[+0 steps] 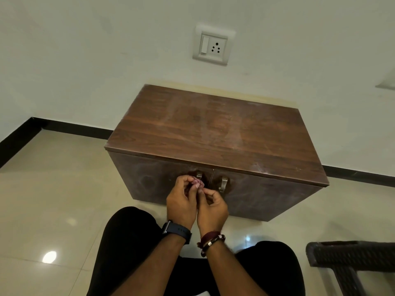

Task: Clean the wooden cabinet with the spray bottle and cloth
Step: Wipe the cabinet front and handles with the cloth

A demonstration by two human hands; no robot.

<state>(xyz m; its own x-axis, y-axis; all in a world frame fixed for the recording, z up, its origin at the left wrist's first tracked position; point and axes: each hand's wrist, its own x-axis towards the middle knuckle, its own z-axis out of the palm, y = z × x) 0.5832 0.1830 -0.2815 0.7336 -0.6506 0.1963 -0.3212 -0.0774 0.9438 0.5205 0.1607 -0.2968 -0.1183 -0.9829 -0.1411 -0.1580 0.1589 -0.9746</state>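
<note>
A low dark-brown wooden cabinet (213,133) stands on the tiled floor against the wall, with two doors and two metal handles (223,184). Pale smears show on its top and doors. Both hands are together in front of the left door. My left hand (181,201) and my right hand (211,207) hold a small bunched pinkish cloth (197,183) between their fingertips, just in front of the left handle. No spray bottle is in view.
A wall socket with a switch (211,47) sits above the cabinet. A black skirting (64,127) runs along the wall. A dark woven chair (352,261) stands at the lower right. My knees in black trousers (128,242) are below the hands.
</note>
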